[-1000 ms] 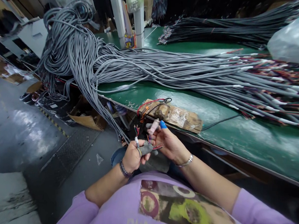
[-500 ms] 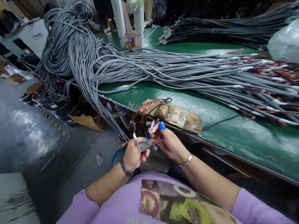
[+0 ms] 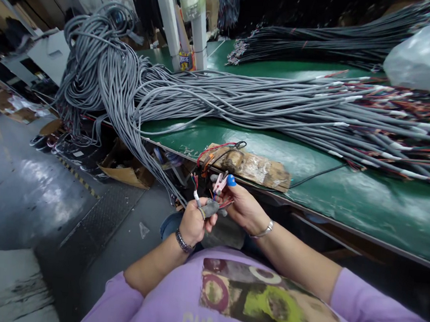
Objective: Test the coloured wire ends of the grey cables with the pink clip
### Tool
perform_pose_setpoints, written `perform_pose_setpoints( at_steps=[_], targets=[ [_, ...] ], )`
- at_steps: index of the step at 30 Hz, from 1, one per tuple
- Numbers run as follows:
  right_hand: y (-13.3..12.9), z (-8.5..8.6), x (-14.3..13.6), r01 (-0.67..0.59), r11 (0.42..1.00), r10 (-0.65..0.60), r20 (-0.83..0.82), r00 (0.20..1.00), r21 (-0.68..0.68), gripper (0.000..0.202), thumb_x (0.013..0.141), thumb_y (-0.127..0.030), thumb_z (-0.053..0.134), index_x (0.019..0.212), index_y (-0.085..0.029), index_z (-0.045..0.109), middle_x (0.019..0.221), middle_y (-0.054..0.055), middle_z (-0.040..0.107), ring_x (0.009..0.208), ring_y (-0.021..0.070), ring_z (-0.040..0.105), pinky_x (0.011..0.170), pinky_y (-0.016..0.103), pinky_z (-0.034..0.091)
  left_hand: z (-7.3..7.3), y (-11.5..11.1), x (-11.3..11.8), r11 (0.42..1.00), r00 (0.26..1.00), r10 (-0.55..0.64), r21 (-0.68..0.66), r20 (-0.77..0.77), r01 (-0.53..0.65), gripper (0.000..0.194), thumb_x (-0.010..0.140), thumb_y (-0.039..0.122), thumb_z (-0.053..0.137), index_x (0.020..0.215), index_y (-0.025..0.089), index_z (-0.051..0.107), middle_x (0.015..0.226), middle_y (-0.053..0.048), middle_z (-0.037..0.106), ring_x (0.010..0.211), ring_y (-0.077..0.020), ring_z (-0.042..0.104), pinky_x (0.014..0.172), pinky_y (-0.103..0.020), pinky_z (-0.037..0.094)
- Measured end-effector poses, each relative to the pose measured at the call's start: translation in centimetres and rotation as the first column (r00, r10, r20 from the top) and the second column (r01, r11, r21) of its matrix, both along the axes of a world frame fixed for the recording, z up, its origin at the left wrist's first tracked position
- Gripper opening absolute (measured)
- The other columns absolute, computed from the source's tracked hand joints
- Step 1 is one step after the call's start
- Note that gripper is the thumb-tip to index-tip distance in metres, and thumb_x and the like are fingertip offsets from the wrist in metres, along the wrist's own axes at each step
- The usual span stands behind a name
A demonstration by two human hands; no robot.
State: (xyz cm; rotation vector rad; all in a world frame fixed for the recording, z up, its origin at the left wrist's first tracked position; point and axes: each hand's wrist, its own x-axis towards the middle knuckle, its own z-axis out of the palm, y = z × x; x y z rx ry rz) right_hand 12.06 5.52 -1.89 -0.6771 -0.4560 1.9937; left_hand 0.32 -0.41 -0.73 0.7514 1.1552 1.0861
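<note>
My left hand (image 3: pixel 194 223) is closed around the end of a grey cable (image 3: pixel 198 199), which has a white band and thin coloured wires sticking up. Grey coverings show on some fingertips. Facing it, my right hand (image 3: pixel 242 205) pinches a small pink clip (image 3: pixel 219 182) between thumb and fingers; a blue cover (image 3: pixel 231 180) sits on the thumb tip. Reddish wires (image 3: pixel 226 202) stretch between the two hands. Both hands are close together in front of the table edge, below a worn wooden block (image 3: pixel 253 168).
Long grey cables (image 3: pixel 213 94) lie across the green table (image 3: pixel 345 206) and hang over its left edge. Darker cables (image 3: pixel 302 46) and a plastic bag (image 3: pixel 427 56) are at the back right. An open cardboard box (image 3: pixel 125 171) stands on the floor at left.
Both hands keep their holds and have shifted only slightly. The coloured wires near the pink clip are less visible now, and the clip has tilted a little.
</note>
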Motion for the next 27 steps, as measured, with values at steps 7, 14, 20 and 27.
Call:
perform_pose_setpoints(
  at_steps=[7, 14, 20, 27],
  targets=[
    [-0.3, -0.2, 0.1, -0.023, 1.000, 0.023, -0.018, 1.000, -0.006, 0.035, 0.071, -0.050, 0.073, 0.079, -0.017, 0.068, 0.068, 0.001, 0.065, 0.059, 0.0109, 0.057, 0.054, 0.022, 0.050, -0.3, -0.3, 0.0, 0.997, 0.998, 0.008, 0.083, -0.065, -0.003, 0.038, 0.071, 0.045, 0.067, 0.053, 0.015, 0.051, 0.043, 0.002, 0.052, 0.029, -0.0042, 0.036, 0.031, -0.020, 0.020],
    [-0.2, 0.3, 0.4, -0.070, 0.995, 0.069, -0.018, 0.997, -0.064, 0.031, 0.072, -0.049, 0.072, 0.074, -0.019, 0.065, 0.070, 0.001, 0.067, 0.058, 0.0115, 0.057, 0.053, 0.023, 0.049, -0.7, -0.9, -0.3, 0.990, 0.995, 0.018, 0.141, -0.102, -0.004, 0.040, 0.073, 0.049, 0.066, 0.056, 0.015, 0.053, 0.045, 0.003, 0.052, 0.031, -0.0041, 0.037, 0.032, -0.020, 0.021],
    [-0.4, 0.5, 0.5, -0.031, 0.999, 0.029, 0.069, 0.997, 0.027, 0.027, 0.070, -0.042, 0.075, 0.079, -0.018, 0.068, 0.068, 0.000, 0.064, 0.057, 0.0094, 0.052, 0.053, 0.021, 0.045, -0.8, -1.2, -0.3, 0.986, 0.994, 0.060, 0.159, -0.091, -0.045, 0.040, 0.074, 0.050, 0.065, 0.057, 0.015, 0.054, 0.046, 0.003, 0.052, 0.032, -0.0043, 0.037, 0.033, -0.020, 0.023],
    [-0.4, -0.2, 0.5, 0.088, 0.953, -0.197, 0.375, 0.906, 0.289, 0.042, 0.075, -0.060, 0.062, 0.067, -0.020, 0.066, 0.063, 0.001, 0.060, 0.057, 0.0128, 0.048, 0.055, 0.025, 0.040, -0.7, -0.7, 0.0, 0.989, 0.993, 0.058, 0.140, -0.100, -0.043, 0.039, 0.075, 0.049, 0.064, 0.058, 0.015, 0.055, 0.047, 0.003, 0.052, 0.032, -0.0044, 0.036, 0.034, -0.020, 0.023]
  ],
)
